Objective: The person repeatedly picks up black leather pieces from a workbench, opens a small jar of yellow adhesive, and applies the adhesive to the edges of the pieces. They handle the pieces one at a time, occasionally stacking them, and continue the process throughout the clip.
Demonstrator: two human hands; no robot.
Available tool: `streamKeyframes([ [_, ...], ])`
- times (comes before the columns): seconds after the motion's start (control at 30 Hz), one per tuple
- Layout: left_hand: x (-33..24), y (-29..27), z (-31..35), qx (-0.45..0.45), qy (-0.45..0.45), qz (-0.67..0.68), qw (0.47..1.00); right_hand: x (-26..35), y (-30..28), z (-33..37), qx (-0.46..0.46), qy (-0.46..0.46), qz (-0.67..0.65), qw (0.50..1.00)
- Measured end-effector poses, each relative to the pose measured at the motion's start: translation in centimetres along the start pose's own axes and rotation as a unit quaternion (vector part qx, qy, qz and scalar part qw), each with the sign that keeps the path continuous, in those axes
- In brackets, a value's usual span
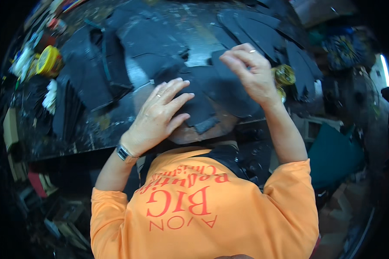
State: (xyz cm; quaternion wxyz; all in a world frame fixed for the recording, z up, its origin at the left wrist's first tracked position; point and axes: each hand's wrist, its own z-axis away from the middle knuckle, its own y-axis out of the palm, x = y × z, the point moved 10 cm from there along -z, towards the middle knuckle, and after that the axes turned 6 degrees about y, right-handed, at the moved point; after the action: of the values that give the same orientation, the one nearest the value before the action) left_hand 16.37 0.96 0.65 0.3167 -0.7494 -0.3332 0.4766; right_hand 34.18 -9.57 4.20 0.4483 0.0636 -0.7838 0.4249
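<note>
In the head view, we see our left hand (156, 108) with fingers spread, its tips over a black cut sheet piece (199, 101) near the front edge of the workbench (84, 140). We cannot tell whether those fingertips press on it or only hover. Our right hand (255, 73) is raised above a round-ended black piece (234, 102), fingers curled in; whether thumb and finger meet or pinch anything, we cannot tell.

If the left fingers bear too lightly, we judge the sheet piece could skid or turn under a push from the right. Lying so near the edge, either piece could slip off toward our lap. The gold-coloured tins (284, 74) stand just beside our right wrist, so a wide elbow swing could knock them over. Black pieces (248, 28) spread behind look much alike; poor contrast could get one mixed up with another, or let a misaligned edge go unnoticed.
</note>
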Motion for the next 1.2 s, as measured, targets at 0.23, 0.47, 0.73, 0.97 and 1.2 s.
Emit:
streamKeyframes([
  [0.23, 0.6, 3.5, -5.6, 0.161, 0.078, -0.062, 0.982, -5.9, -16.0, 6.5, -0.179, 0.101, 0.153, 0.967],
  [0.47, -1.3, 4.0, -8.7, 0.241, 0.083, -0.026, 0.967, -7.2, -15.0, 6.5, -0.163, -0.012, 0.29, 0.943],
  [0.73, -12.8, -3.3, -7.5, 0.101, 0.147, 0.115, 0.977, -8.6, -12.7, 4.4, -0.089, -0.004, 0.41, 0.908],
  [0.97, -4.9, 2.2, -8.2, 0.243, -0.072, 0.226, 0.941, -5.4, -16.8, 7.4, -0.286, -0.026, 0.189, 0.939],
  [1.2, -3.0, 4.9, -9.8, 0.268, -0.095, 0.302, 0.91, -4.2, -12.8, 10.1, -0.244, -0.006, 0.383, 0.891],
])
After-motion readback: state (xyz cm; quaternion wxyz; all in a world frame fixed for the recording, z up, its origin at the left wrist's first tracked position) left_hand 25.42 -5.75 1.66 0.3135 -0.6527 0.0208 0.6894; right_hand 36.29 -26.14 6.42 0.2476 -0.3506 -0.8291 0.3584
